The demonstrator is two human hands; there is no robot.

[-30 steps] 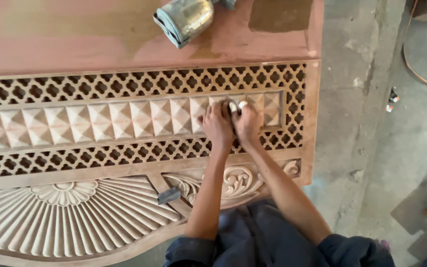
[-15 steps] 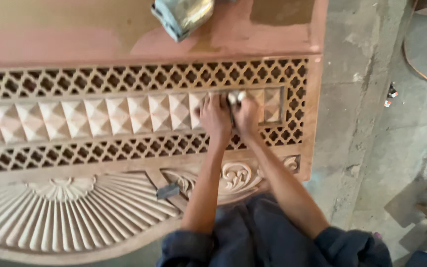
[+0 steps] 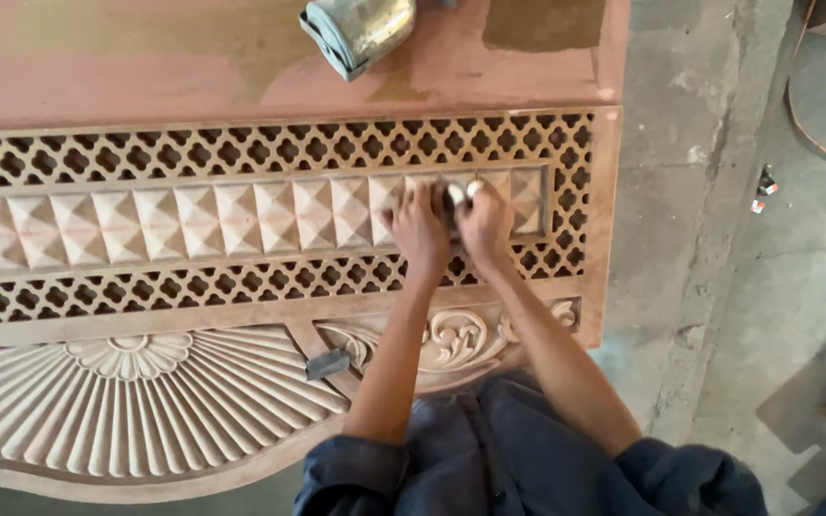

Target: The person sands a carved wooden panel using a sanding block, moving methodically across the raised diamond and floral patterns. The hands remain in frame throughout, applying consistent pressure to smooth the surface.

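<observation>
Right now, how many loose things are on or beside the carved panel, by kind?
Power sander at the top edge: 1
Small dark block on the fan carving: 1
Pale piece pressed by the left hand and right hand: 1
Small items on the floor: 2
Total: 5

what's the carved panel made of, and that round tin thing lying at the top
Carved panel: looks like bare, unfinished wood, pale pinkish-tan and matte, with crisp cut fretwork, pyramids and a fan. Both hands, left hand and right hand, press on its pyramid row. Tin: probably metal, judging by its dull brassy shine and rim.
</observation>
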